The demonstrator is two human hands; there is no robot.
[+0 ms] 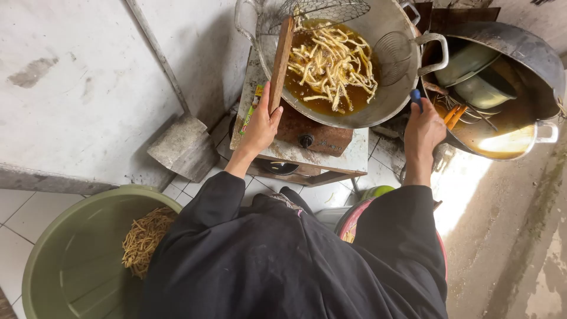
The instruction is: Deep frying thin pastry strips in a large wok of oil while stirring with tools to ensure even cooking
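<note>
leftmost, a green plastic tub (71,260) sits on the tiled floor by the person's knee, holding a heap of fried golden strips (144,239) against its right wall. moving right, the left hand (260,127) is closed around the lower end of a wooden handle (281,62), whose long axis runs up and slightly right from the grip to a wire mesh skimmer (319,12) resting on the far rim of the wok (384,100). the wok stands on a rusty gas stove (313,139) and holds dark oil with pale dough strips (333,62) floating across the middle, just right of the handle. so the strips lie up and to the right of the left hand, which is the nearer one. further right, the right hand (422,130) is wrapped on a blue handle (416,96) between the wok and a second blackened pot (525,53); what that handle belongs to i cannot tell. that pot holds metal bowls (481,80) and a pool of oil.
</note>
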